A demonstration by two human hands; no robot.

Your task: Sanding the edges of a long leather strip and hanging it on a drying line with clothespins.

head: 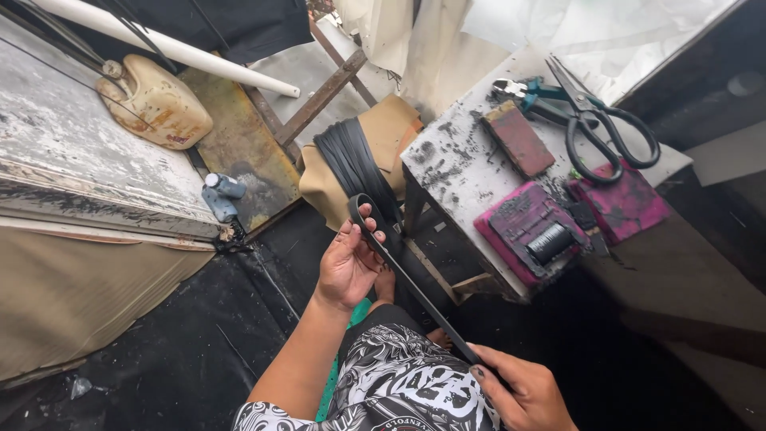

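Left hand (349, 263) raised, fingers clamped on black strap (415, 291), right hand (519, 391) gripping its lower end

I note a strap (411, 281) stretched between left hand (349, 263) and right hand (519, 391). Scissors (594, 120) and pliers (531, 92) lie on the table (459, 172) right of it; a jug (153, 101) sits far left.

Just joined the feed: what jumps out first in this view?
A long black strip stretched taut between the left hand and the right hand, low in the centre, its far end curled over the left fingers. On the stained white table at upper right lie big black scissors and a black-smeared pink block. At upper left stands a grimy cream jerrycan.
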